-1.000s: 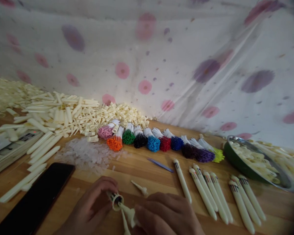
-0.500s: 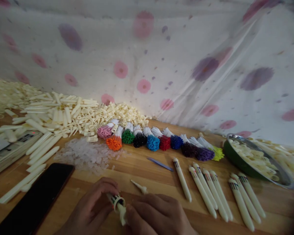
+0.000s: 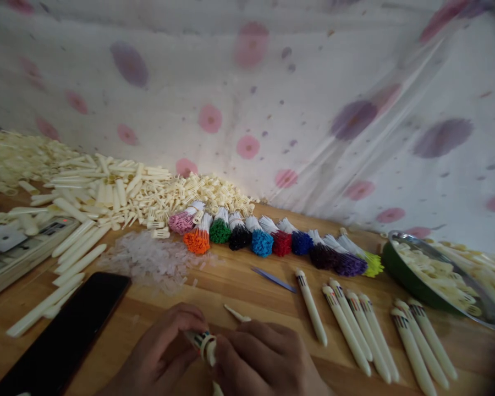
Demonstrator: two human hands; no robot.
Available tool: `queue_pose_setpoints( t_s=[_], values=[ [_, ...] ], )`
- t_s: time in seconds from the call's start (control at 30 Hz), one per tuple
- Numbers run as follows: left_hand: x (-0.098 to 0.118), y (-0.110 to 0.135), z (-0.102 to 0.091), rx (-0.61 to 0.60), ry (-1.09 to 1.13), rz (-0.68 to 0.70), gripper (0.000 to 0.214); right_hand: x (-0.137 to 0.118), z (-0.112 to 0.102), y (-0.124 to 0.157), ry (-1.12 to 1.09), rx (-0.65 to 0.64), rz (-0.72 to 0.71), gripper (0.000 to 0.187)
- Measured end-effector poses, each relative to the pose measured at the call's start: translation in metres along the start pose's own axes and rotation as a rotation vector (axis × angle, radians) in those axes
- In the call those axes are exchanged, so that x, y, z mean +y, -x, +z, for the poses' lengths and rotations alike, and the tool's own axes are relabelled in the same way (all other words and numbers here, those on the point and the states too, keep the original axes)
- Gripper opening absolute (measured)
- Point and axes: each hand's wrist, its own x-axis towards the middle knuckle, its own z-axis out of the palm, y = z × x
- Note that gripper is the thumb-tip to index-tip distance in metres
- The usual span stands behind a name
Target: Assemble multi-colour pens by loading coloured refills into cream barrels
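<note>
Near the bottom middle, my left hand (image 3: 160, 346) is closed around the slotted top part of a multicolour pen (image 3: 199, 340), whose coloured sliders show in its slots. My right hand (image 3: 268, 357) pinches a cream plastic piece (image 3: 210, 352) at the open end of that pen part. The fingers cover most of this piece, so how far it sits inside cannot be told. Just beyond my right hand a small pointed cream piece (image 3: 235, 312) lies on the wooden table (image 3: 231, 286), partly hidden by the knuckles.
Bundles of coloured refills (image 3: 262, 242) stretch across the middle. Finished-looking pens (image 3: 346, 324) lie at right, near a bowl of cream parts (image 3: 396, 275). Clear tubes (image 3: 148, 258), pen barrels (image 3: 80, 256), a phone (image 3: 66, 335) and a power strip (image 3: 28, 253) are at left. A blue strip (image 3: 274, 279) lies centrally.
My right fingers have closed in on the open end of the pen part, and less of the cream piece shows. The whole view has shifted slightly.
</note>
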Motion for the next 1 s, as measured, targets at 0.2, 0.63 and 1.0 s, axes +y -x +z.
queue_pose_setpoints(
  t_s=[0.2,0.63,1.0],
  values=[
    [0.002,0.0,-0.001,0.01,-0.02,0.037,0.031,0.0,0.001,0.001,-0.02,-0.026,-0.001,0.018],
    [0.003,-0.004,-0.002,-0.023,-0.051,0.084,0.027,0.007,-0.009,0.0,-0.135,-0.035,-0.051,0.017],
    [0.007,-0.004,-0.003,-0.02,-0.052,0.105,0.031,0.005,-0.003,0.006,-0.139,0.036,-0.001,0.023]
  ],
)
